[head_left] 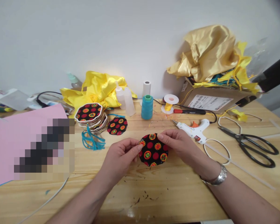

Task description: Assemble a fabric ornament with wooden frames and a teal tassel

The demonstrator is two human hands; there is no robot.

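Between my two hands is a black fabric disc [152,154] printed with red dots and orange and yellow flowers. My left hand [123,155] pinches its left edge, thumb on top. On the upper right edge, my right hand [177,141] pinches it too, with a silver bracelet [218,177] at the wrist. A second disc of the same print [117,126] lies flat on the table to the upper left. Beside it rises a stack of scalloped, white-edged patterned pieces [91,116]. A bundle of teal cord [92,140] lies in front of the stack.
A white glue gun [196,129], black-handled scissors [252,146] and a pale ring [217,151] lie at right. Behind stand a teal thread cone [147,107], squeeze bottles [130,102] and a cardboard box [207,99] with gold satin [210,53]. A pink sheet [9,140] lies left.
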